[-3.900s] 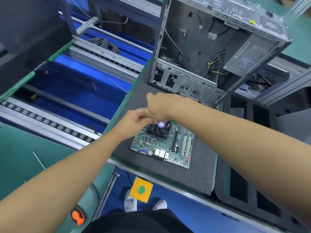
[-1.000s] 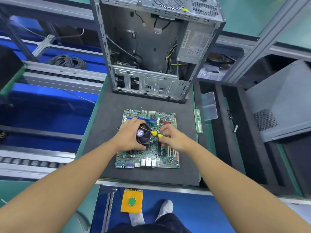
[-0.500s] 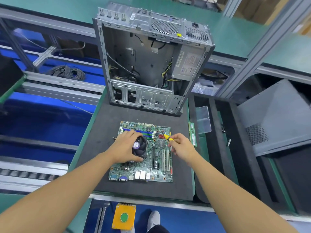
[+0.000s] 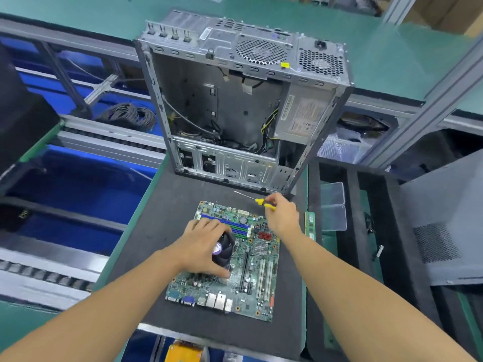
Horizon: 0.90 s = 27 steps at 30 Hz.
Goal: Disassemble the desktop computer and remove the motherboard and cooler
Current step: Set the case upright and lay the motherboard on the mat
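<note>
My left hand [image 4: 201,246] curls around the cooler [image 4: 223,250] on the motherboard [image 4: 251,283] lying flat on the bench [image 4: 162,231] beneath my hands, my right hand [image 4: 282,218] pinches the screwdriver [image 4: 262,202] just past the board's far edge, so I'd lift the cooler straight up, never prying.

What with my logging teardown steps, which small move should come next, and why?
Probably lift the black fan cooler off the green motherboard: the left hand grips it, and the right hand holds the yellow-handled screwdriver beyond the board's far edge.
</note>
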Tool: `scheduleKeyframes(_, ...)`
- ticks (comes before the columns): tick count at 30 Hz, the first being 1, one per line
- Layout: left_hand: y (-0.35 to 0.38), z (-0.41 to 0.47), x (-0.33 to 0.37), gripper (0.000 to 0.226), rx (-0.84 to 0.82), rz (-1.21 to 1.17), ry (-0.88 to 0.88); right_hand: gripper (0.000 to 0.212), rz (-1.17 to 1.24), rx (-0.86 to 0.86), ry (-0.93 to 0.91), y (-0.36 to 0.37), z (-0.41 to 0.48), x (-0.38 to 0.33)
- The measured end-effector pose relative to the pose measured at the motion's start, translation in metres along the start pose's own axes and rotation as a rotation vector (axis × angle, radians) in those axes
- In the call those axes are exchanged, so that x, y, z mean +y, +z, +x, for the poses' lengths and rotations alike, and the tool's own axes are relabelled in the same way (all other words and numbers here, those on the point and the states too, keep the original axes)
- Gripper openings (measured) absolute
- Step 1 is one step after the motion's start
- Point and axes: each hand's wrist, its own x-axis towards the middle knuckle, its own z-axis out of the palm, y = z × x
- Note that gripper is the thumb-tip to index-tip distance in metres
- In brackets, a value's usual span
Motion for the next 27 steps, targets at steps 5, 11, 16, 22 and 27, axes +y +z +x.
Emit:
scheduleKeyframes(5, -0.033, 0.026, 0.005, 0.066, -0.022, -0.107, -0.127, 0.027, -0.228, -0.123, 0.016, 0.011, 0.024, 0.009)
scheduleKeyframes(11, -0.018, 0.020, 0.003, 0.025, -0.141, -0.240, -0.136, 0.045, -0.250, -0.244, -0.041, 0.013, 0.020, 0.021)
scheduleKeyframes(16, -0.028, 0.017, 0.012, 0.027, -0.171, -0.386, -0.245, 0.055, -0.260, -0.211, -0.155, 0.010, -0.009, 0.016)
scheduleKeyframes(22, -0.048, -0.003, 0.016, 0.019, 0.204, -0.399, -0.341, 0.018, 0.281, -0.181, -0.280, -0.002, -0.046, -0.044)
scheduleKeyframes(27, -0.062, -0.067, -0.007, 0.024, 0.415, -0.610, -0.466, 0.018, 0.456, -0.714, -0.274, 0.020, -0.088, -0.131)
